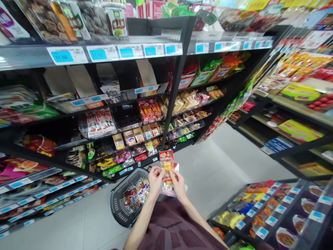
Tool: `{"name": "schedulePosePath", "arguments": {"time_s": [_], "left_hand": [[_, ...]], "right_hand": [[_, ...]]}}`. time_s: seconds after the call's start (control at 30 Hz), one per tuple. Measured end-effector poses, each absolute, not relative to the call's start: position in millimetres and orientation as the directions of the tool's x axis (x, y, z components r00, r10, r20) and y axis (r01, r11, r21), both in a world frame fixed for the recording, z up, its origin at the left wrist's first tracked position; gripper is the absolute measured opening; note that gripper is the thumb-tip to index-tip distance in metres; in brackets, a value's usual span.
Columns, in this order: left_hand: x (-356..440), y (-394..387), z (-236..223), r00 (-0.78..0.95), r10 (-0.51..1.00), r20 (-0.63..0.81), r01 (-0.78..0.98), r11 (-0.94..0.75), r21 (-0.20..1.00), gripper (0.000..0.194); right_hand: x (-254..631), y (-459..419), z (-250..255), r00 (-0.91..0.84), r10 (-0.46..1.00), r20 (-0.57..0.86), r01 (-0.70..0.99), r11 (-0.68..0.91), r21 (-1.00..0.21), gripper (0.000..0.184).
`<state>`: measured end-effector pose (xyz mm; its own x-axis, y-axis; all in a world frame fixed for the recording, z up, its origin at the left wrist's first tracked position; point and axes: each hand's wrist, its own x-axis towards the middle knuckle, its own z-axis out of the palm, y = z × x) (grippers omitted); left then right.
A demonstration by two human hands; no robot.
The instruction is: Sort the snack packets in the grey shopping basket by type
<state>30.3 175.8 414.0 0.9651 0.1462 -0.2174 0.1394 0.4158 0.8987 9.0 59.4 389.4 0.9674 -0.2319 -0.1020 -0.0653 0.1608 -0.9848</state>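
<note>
Between my hands, in front of my body, is a red and clear snack packet point(166, 157) with yellowish contents. My left hand point(156, 177) pinches its left side, and my right hand point(178, 180) grips its right side. Behind it shows the edge of another clear and red packet point(176, 167), partly covered by the first one and my fingers. On the floor to the left, close to my left forearm, stands a dark grey shopping basket point(117, 205) with many small wrapped snacks point(136, 194) inside.
Black store shelves point(173, 100) with packaged snacks rise ahead and to the left, their price labels point(97, 53) along the edges. Another shelf unit point(301, 146) stands at the right. A low display of snack bags point(231, 218) sits at the lower right on the grey tiled floor point(205, 173).
</note>
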Motion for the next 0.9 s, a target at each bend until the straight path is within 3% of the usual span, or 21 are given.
{"name": "schedulePosePath", "arguments": {"time_s": [0.47,0.9], "left_hand": [[24.9,168.1,418.4,0.976,0.158,-0.147,0.076,0.385,0.920,0.026],[28.4,169.1,423.7,0.962,0.225,-0.152,0.081,0.294,0.952,0.040]], "right_hand": [[4.4,57.4,404.4,0.973,-0.216,-0.077,-0.056,0.103,-0.993,0.039],[13.5,55.3,401.6,0.977,-0.197,-0.079,-0.064,0.084,-0.994,0.045]]}}
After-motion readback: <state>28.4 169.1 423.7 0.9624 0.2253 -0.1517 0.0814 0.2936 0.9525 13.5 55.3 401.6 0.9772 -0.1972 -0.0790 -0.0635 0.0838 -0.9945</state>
